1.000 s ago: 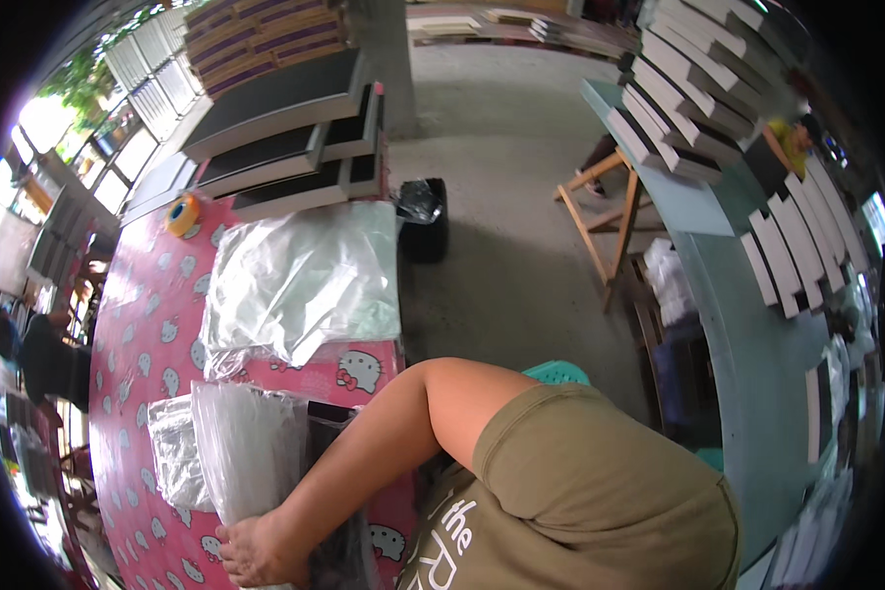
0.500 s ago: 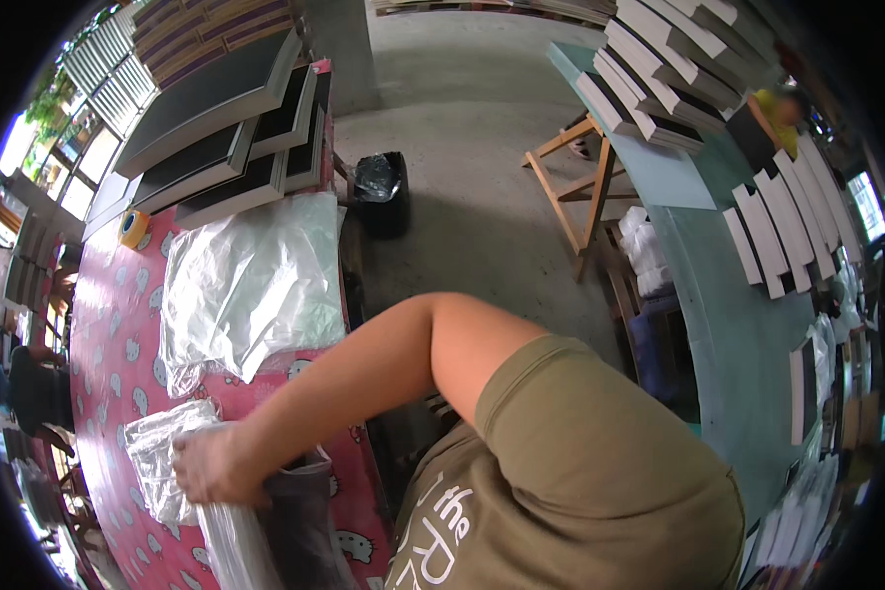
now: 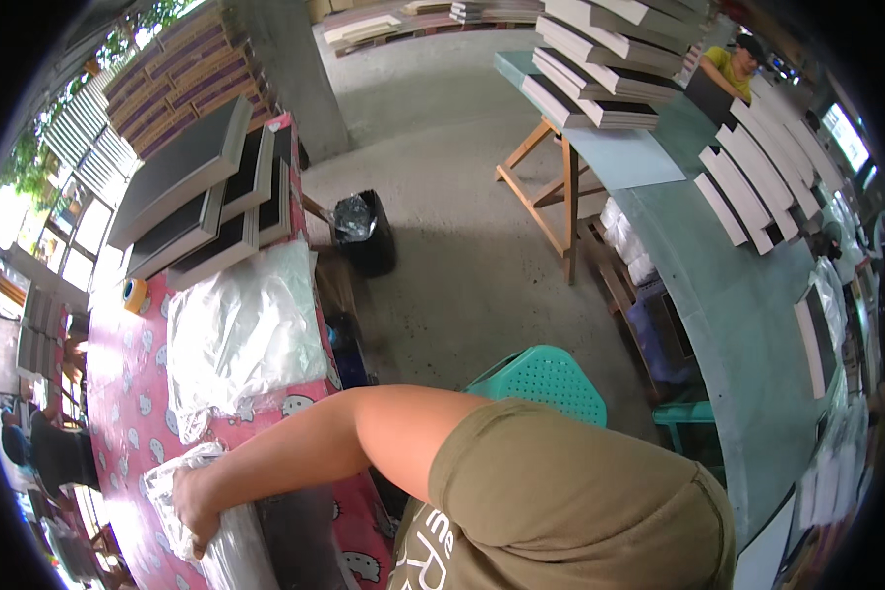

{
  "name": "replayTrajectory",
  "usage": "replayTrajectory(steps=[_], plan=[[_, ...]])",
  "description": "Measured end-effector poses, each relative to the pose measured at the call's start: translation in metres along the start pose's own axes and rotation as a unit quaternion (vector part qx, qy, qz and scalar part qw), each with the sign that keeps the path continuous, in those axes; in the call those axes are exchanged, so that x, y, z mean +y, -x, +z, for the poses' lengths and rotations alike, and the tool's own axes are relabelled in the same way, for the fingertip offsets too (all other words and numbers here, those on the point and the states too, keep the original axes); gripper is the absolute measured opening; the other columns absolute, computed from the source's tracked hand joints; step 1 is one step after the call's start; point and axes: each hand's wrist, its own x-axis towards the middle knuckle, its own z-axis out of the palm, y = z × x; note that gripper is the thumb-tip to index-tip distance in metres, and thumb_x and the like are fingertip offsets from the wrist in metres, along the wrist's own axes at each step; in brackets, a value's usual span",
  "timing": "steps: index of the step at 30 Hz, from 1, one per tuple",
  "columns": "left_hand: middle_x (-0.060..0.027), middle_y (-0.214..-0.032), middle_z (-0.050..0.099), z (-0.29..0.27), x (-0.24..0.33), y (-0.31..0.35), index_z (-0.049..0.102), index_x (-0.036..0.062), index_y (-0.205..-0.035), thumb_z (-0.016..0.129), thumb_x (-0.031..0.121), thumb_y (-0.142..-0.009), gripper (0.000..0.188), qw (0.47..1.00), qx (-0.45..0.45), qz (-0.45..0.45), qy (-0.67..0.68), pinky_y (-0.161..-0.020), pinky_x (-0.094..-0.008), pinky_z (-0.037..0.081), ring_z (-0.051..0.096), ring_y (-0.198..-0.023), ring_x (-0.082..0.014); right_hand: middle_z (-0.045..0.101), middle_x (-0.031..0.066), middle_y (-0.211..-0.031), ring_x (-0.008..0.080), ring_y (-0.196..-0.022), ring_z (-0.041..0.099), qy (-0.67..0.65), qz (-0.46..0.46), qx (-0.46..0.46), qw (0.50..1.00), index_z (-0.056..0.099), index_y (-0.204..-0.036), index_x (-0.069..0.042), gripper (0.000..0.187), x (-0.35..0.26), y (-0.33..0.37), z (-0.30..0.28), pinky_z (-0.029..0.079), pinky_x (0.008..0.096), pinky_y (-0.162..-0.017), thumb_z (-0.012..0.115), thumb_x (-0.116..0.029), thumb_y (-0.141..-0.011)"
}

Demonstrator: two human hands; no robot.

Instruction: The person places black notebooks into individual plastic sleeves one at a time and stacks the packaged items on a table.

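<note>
My right hand (image 3: 197, 506) reaches across to the left over a pink patterned table. Its fingers are bent and closed on crinkled clear plastic (image 3: 231, 551) at the table's near part. Beside this plastic, below my forearm, lies a dark flat thing (image 3: 305, 541) that looks like a book cover; the picture's lower edge cuts it off. Farther up the table is a flat pile of clear plastic sheets (image 3: 246, 329). My left hand is out of view.
Thick black-covered books (image 3: 182, 187) are stacked at the pink table's far end, by a yellow tape roll (image 3: 134, 295). A black bin (image 3: 369, 251) and green stool (image 3: 541, 383) stand on the floor. Books line the green table (image 3: 698, 285); a person (image 3: 733, 69) is beyond.
The view has shifted, bringing the green stool into sight. My right hand stays at the plastic, its wrist now more bent and its fingers pointing down.
</note>
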Motion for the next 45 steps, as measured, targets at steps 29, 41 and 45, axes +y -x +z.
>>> replayTrajectory(steps=[29, 41, 45], plan=[[-0.0256, -0.099, 0.054, 0.039, -0.06, -0.001, 0.046, -0.0042, -0.11, 0.065, 0.06, -0.056, 0.086, 0.987, 0.148, 0.035, -0.056, -0.067, -0.0445, 0.045, 0.057, -0.079, -0.0377, 0.039, 0.0161, -0.126, 0.0316, -0.121, 0.029, 0.056, -0.132, 0.339, 0.93, 0.049, -0.112, 0.002, 0.055, -0.1, 0.005, 0.121, 0.019, 0.0467, -0.101, 0.046, -0.041, -0.078], [-0.023, -0.103, 0.052, 0.059, -0.069, 0.0, 0.048, -0.0069, -0.105, 0.076, 0.032, -0.052, 0.071, 0.989, 0.103, -0.024, 0.105, -0.084, -0.0418, 0.037, 0.048, -0.097, -0.0364, 0.023, 0.0194, -0.135, 0.0266, -0.126, 0.021, -0.354, -0.023, 0.192, 0.915, 0.018, -0.132, 0.0, 0.09, 0.086, 0.068, 0.045, 0.018, 0.0345, -0.102, 0.044, -0.064, -0.074], [-0.02, -0.094, 0.052, 0.059, -0.055, -0.011, 0.046, -0.0038, -0.105, 0.075, 0.037, -0.048, 0.076, 0.986, 0.12, -0.032, 0.107, -0.081, -0.0443, 0.035, 0.047, -0.091, -0.0364, 0.056, 0.0121, -0.104, 0.0206, -0.097, 0.052, -0.414, 0.031, 0.174, 0.893, 0.047, -0.114, -0.002, 0.059, 0.103, 0.063, 0.094, 0.038, 0.0322, -0.087, 0.069, -0.026, -0.065]])
